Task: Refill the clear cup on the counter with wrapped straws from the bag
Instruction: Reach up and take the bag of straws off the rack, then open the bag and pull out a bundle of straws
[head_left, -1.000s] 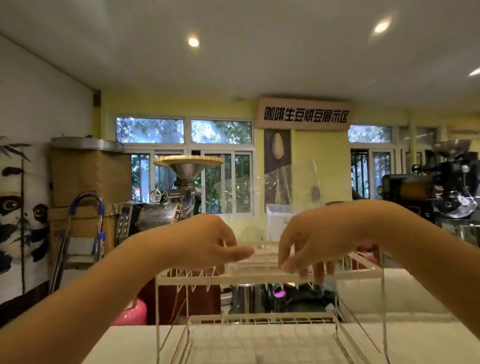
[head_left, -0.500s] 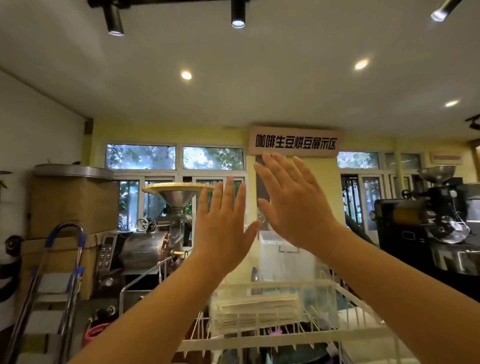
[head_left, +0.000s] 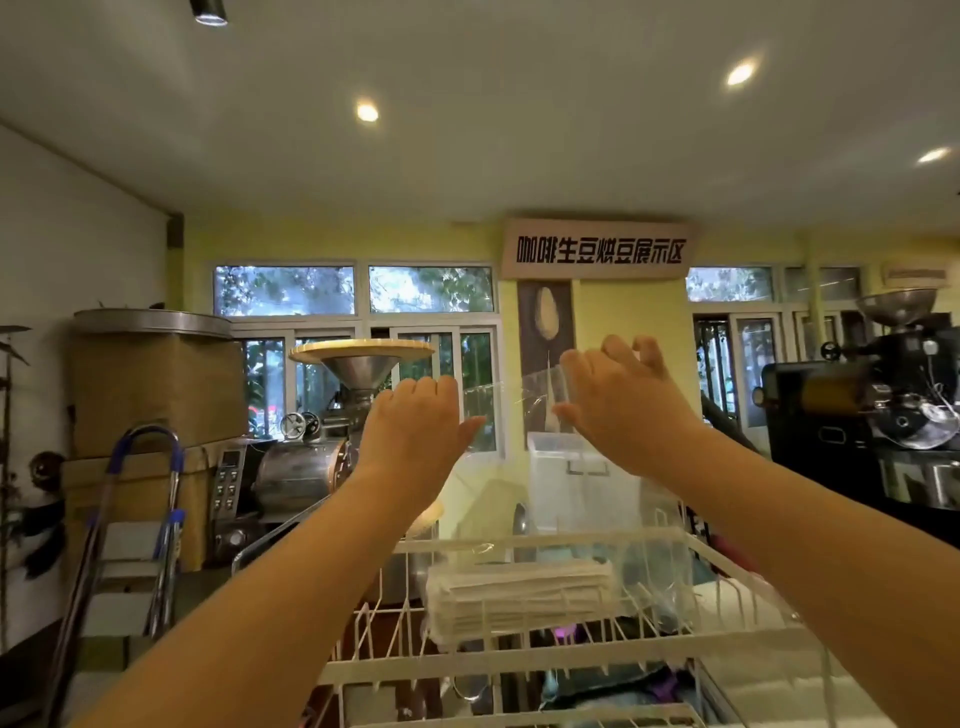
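Holding the clear bag (head_left: 511, 410) up by its mouth, above the white wire rack (head_left: 571, 660), both hands work its top edge. Left of the bag mouth, the left hand (head_left: 415, 421) has its fingers curled onto the film; right of it, the right hand (head_left: 618, 400) pinches the other edge. Part them evenly, gently; the wrapped straws (head_left: 519, 597) lie low, just over the rack. No cup shows.

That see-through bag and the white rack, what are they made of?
The bag looks like thin clear plastic film: glossy, crinkled, the wall showing through it. The rack looks like metal wire with a white coating, judging by its thin stiff bars; the coating could be plastic or paint.
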